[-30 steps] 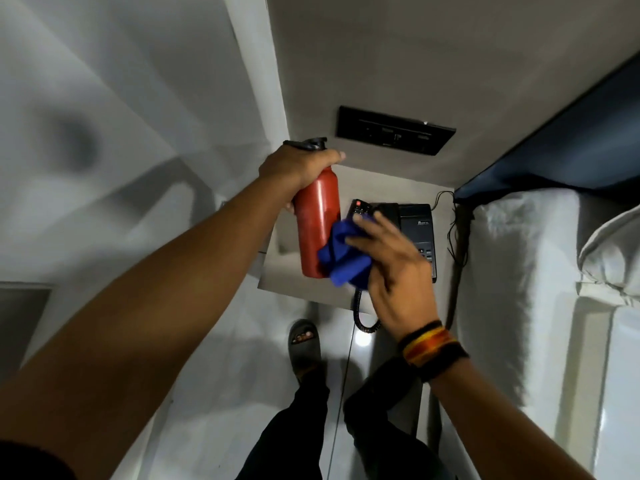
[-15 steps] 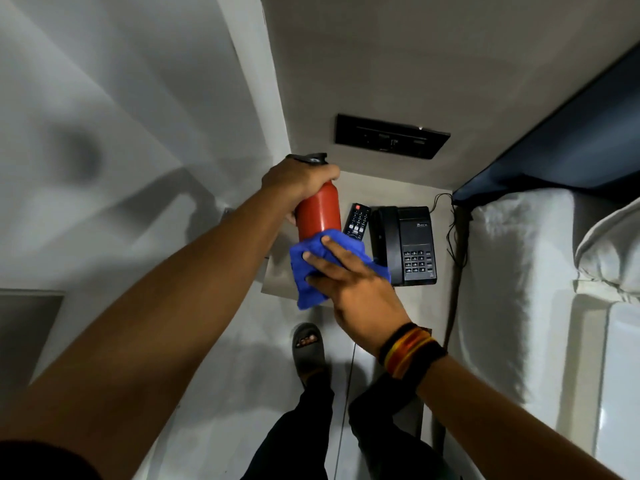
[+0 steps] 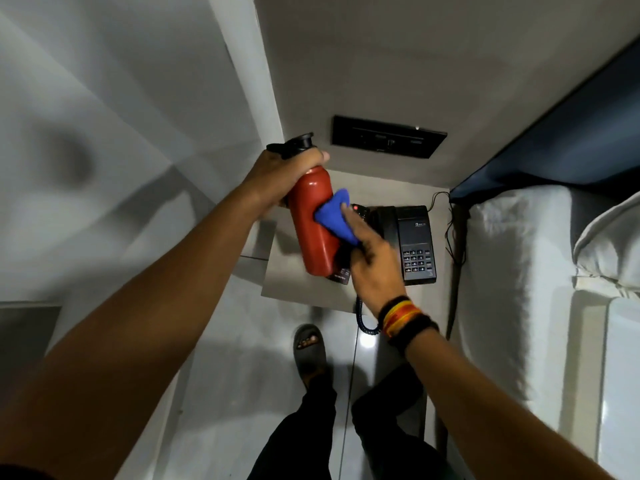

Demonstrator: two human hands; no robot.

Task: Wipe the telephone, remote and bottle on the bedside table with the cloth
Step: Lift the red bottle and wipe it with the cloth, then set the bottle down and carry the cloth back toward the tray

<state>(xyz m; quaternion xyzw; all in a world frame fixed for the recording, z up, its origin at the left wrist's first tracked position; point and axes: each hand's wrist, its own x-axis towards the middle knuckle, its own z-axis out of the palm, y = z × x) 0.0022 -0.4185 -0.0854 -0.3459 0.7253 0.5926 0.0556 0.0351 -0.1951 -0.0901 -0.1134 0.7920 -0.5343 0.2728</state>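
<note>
My left hand [image 3: 287, 168] grips the neck of a red bottle [image 3: 313, 223] with a black cap and holds it tilted above the bedside table [image 3: 294, 289]. A blue cloth [image 3: 334, 216] is pressed against the bottle's right side by my right hand [image 3: 372, 268], which wears striped wristbands. On the table behind my right hand sits a black telephone [image 3: 414, 244] with a keypad. Only the top end of the black remote [image 3: 360, 211] shows, between the cloth and the phone.
A black switch panel [image 3: 388, 136] is set in the wall above the table. The bed with white linen [image 3: 519, 271] stands close on the right. The phone's coiled cord [image 3: 363, 320] hangs over the table's front edge. My sandalled foot [image 3: 309, 348] stands on the tiled floor.
The cloth moved from the bottle's lower end up to the middle of its right side. The bottle tilted, its base swinging towards me, and my right hand now covers most of the remote.
</note>
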